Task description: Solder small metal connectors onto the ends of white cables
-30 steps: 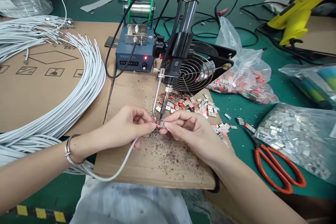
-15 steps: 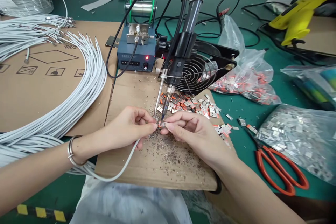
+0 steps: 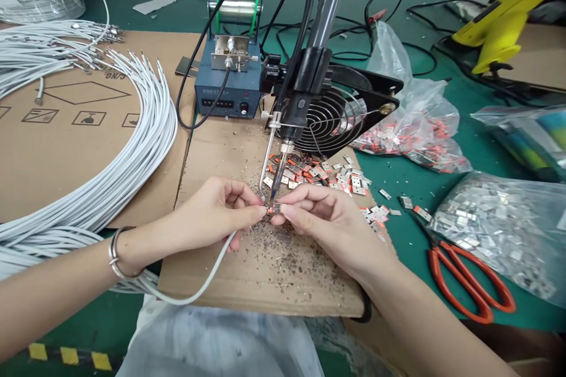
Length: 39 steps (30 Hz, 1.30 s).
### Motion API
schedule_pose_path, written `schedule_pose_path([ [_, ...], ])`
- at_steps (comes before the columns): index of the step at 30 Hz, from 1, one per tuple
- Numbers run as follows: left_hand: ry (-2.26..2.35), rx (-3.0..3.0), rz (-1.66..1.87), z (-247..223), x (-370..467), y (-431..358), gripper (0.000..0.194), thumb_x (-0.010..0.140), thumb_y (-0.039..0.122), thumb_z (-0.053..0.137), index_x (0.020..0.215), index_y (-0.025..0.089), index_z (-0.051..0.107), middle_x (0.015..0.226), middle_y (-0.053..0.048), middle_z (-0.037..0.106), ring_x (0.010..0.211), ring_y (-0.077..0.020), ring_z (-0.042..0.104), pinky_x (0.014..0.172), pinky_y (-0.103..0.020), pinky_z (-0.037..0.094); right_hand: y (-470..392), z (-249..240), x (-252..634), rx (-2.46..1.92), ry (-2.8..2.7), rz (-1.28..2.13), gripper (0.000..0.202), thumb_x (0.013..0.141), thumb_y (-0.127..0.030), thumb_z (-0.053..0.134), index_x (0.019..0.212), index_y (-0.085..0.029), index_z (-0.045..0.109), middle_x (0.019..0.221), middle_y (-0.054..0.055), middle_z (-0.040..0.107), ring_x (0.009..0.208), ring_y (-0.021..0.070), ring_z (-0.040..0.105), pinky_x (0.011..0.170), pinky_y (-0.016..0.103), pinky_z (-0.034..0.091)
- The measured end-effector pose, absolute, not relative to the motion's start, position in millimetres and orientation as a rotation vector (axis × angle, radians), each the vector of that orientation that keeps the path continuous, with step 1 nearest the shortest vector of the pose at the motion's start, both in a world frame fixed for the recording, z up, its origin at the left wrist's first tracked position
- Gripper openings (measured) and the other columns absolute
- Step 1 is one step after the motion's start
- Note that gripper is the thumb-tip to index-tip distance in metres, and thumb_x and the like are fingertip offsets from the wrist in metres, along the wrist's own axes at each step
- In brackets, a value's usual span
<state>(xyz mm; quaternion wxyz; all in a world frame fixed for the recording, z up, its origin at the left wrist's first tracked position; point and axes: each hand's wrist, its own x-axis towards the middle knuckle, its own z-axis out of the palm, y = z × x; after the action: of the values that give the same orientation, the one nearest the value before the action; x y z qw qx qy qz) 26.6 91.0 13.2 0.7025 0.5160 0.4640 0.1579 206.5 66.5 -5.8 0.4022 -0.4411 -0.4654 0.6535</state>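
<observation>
My left hand (image 3: 230,212) pinches the end of a grey-white cable (image 3: 212,275), which loops down from the palm toward the bundle at left. Between finger and thumb of my right hand (image 3: 316,218) is a small metal USB connector (image 3: 276,208), its orange part toward the cable end. The two pieces meet under the tip of a soldering iron (image 3: 277,178) clamped on a stand. A thin bent solder feed tube (image 3: 266,162) comes down beside that tip. Whether the tip touches the joint cannot be made out.
A blue solder feeder (image 3: 227,91) carries a solder spool (image 3: 234,10). Behind the iron stands a black fan (image 3: 318,123). Loose connectors (image 3: 318,174) lie on cardboard; orange-handled scissors (image 3: 471,283) and bags of parts (image 3: 495,230) are at right. The cable bundle (image 3: 145,171) curves at left.
The red light on the solder feeder has gone dark. Both hands stay at the iron tip with almost no movement; the whole view has shifted slightly.
</observation>
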Motion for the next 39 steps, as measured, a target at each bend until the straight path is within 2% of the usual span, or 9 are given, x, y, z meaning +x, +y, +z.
schedule_pose_path([
  [16,1.057,1.188,0.32,9.4,26.0,92.5,0.012,0.076,0.023,0.057,0.07,0.014,0.052,0.054,0.007,0.05,0.034,-0.0044,0.05,0.034,-0.014,0.034,67.1,-6.0,203.9,-1.167,-1.215,1.613,0.009,0.071,-0.025,0.071,0.074,-0.019,0.065,0.066,0.001,0.07,0.06,0.0127,0.064,0.048,0.02,0.044],
  [39,1.073,1.126,0.335,11.7,27.5,91.3,0.01,0.076,0.02,0.059,0.071,0.014,0.052,0.046,0.009,0.047,0.032,-0.0057,0.05,0.031,-0.013,0.035,65.4,-6.1,204.9,-1.178,-1.218,1.6,0.013,0.07,-0.03,0.073,0.073,-0.02,0.065,0.065,0.002,0.068,0.063,0.0153,0.065,0.054,0.024,0.048],
])
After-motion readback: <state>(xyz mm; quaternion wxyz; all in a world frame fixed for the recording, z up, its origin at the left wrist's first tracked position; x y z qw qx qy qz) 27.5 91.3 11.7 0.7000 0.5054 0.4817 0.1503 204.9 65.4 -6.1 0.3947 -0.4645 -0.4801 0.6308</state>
